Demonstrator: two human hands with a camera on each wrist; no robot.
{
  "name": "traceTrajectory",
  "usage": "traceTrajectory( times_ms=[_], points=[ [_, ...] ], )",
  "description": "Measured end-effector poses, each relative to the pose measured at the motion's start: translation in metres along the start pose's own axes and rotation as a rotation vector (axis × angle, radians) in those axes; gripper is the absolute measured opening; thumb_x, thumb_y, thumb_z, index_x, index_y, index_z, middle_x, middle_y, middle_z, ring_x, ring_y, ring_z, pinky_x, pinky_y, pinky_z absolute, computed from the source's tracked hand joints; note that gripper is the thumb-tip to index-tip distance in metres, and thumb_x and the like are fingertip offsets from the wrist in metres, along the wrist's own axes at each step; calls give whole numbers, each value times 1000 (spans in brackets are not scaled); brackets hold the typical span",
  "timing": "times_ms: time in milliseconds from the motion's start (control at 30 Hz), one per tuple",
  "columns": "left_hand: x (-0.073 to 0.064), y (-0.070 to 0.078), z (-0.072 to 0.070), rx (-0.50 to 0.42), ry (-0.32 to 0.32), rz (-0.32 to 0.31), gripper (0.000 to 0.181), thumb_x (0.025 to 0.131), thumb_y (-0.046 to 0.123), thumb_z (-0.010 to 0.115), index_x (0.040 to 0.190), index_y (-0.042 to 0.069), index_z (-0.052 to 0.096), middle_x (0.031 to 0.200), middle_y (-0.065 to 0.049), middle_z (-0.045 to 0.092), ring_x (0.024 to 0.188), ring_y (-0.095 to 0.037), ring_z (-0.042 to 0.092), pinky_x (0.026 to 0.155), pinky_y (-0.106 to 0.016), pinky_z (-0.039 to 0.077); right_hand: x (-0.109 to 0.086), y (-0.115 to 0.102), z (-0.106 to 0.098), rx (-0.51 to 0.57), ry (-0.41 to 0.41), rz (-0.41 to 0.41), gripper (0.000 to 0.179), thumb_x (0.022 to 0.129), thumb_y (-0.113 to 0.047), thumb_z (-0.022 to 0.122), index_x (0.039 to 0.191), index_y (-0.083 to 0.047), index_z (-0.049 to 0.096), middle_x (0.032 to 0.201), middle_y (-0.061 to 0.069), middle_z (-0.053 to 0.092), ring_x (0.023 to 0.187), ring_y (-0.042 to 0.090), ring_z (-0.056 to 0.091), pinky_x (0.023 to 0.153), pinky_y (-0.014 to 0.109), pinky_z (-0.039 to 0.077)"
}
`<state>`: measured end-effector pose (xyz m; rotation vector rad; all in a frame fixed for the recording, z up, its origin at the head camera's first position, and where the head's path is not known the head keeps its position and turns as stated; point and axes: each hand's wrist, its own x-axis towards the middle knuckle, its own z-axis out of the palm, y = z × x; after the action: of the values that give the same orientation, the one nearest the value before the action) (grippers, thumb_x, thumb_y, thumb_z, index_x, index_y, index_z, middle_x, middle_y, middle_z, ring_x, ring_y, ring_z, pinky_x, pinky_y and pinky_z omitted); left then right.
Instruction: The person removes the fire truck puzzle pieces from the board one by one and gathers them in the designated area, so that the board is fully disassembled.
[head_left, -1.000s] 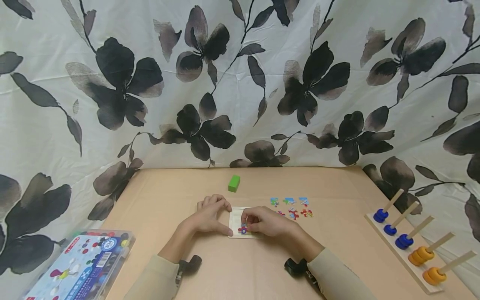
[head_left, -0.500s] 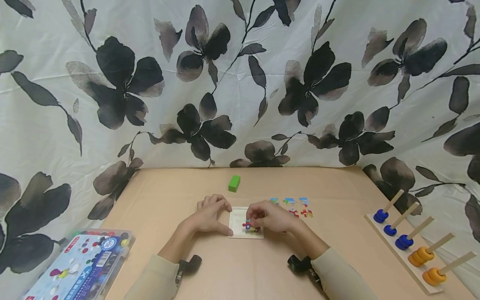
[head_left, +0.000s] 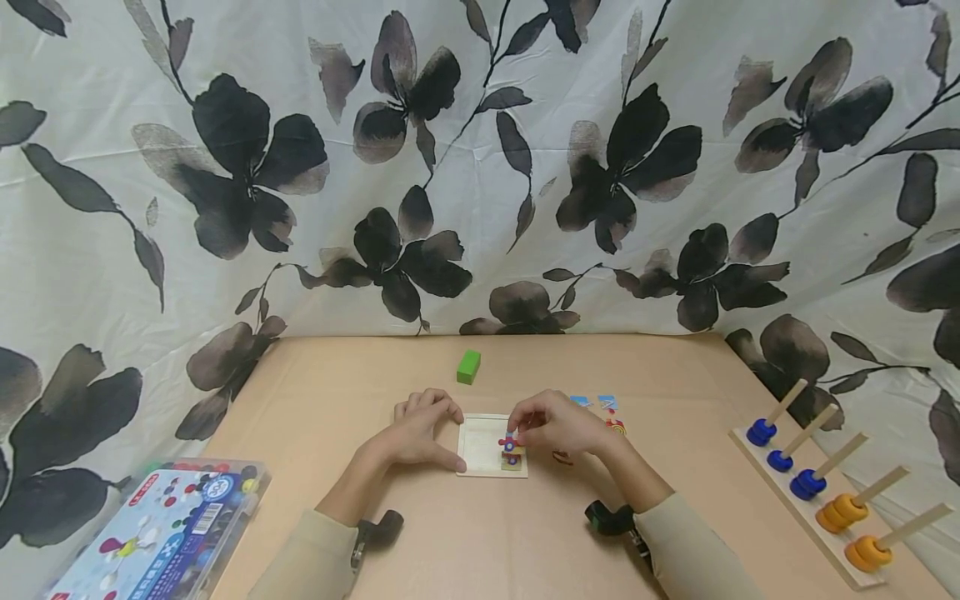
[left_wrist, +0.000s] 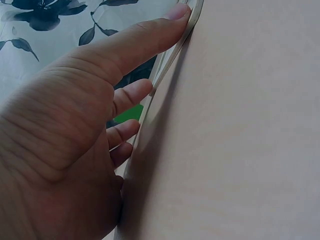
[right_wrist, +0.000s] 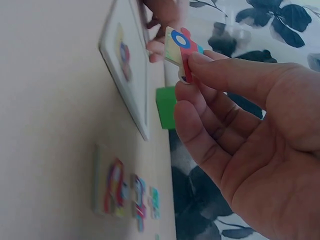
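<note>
A puzzle piece [right_wrist: 176, 44], red and cream with a blue ring, is pinched between the thumb and fingers of my right hand [head_left: 558, 423]. It is held up over the right side of a pale puzzle tray [head_left: 478, 443]. Another puzzle piece [right_wrist: 124, 54] lies inside the tray near its lower right corner. My left hand [head_left: 422, 432] rests along the tray's left edge. Its extended thumb [left_wrist: 145, 42] presses on the rim at the near corner, and its other fingers touch the edge farther back.
Several loose puzzle pieces [head_left: 607, 402] lie right of the tray, partly hidden by my right hand. Behind the tray sits a green block [head_left: 468, 367]. A plastic case [head_left: 150, 533] stands front left, and a peg board [head_left: 802, 500] with blue and orange beads stands right.
My right hand has moved right and slightly away from me with the puzzle piece, uncovering the piece lying in the tray. The left hand has stayed at the tray's edge.
</note>
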<state>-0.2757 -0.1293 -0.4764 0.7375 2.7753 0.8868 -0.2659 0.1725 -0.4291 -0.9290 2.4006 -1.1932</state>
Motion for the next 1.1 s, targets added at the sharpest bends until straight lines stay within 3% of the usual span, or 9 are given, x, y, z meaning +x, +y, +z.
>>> traceTrajectory(
  times_ms=[633,867,1100],
  points=[
    [-2,2,0,-17,21,23,65,61,50,96,112,25,64,143,-4,47,134,-33,34,103,-54,22,-25,12,-39,-23,61,50,9,89,-3,78,93,-11,80,82,7,73,70,15,61,60,26,50],
    [2,-6,6,-37,24,11,65,60,53,96,112,30,64,144,0,45,137,-32,32,106,-52,18,-34,16,-48,-7,50,122,7,90,-4,77,94,-8,79,78,9,70,59,42,58,49,32,49],
    [-1,0,1,-25,8,11,69,61,55,96,114,25,64,146,-6,45,136,-35,33,107,-56,20,-40,20,-55,-15,23,126,6,90,-1,77,93,-5,79,70,11,66,61,47,57,51,27,43]
  ],
)
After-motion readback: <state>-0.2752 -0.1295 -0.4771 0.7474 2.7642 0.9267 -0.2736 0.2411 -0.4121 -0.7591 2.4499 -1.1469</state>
